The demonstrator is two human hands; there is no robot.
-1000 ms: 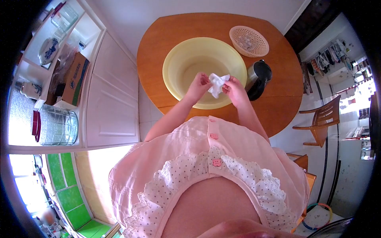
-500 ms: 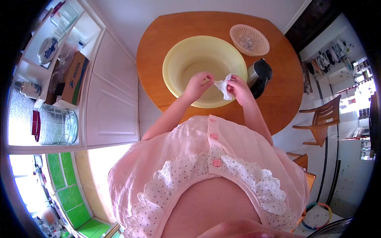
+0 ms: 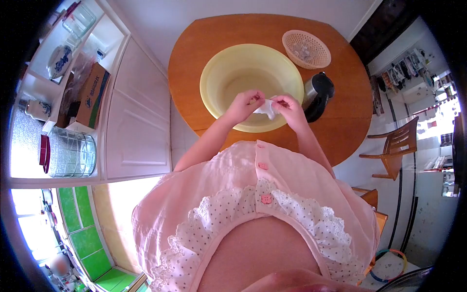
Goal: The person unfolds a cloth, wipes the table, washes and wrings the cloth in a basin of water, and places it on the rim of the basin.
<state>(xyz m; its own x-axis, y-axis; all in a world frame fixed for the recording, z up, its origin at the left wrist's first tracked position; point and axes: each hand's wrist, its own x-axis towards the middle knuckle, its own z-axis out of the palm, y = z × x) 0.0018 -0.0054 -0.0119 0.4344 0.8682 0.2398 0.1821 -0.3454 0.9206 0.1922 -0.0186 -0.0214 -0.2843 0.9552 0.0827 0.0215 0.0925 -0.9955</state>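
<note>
A small white cloth point(image 3: 266, 111) is stretched between my two hands, hanging over the near part of a large pale-yellow basin point(image 3: 208, 97). My left hand point(image 3: 244, 105) pinches its left edge, fingers closed. On the other side, my right hand point(image 3: 290, 110) grips the upper right edge between thumb and fingers. The exact kind of cloth is too small to make out. Both hands are above the basin's near rim, and the basin rests on a round-cornered wooden table point(image 3: 187, 73).
A silver and black kettle point(image 3: 321, 90) stands close to the basin's right side. Behind it is a pink perforated basket point(image 3: 321, 59) with small pale items inside. White cabinet shelves point(image 3: 136, 112) hold jars and a cardboard box at left. A wooden chair point(image 3: 391, 146) stands at right.
My right hand has shifted left and slightly down, closer to my left hand. The white cloth, earlier bunched by my right hand, now spans both hands.
</note>
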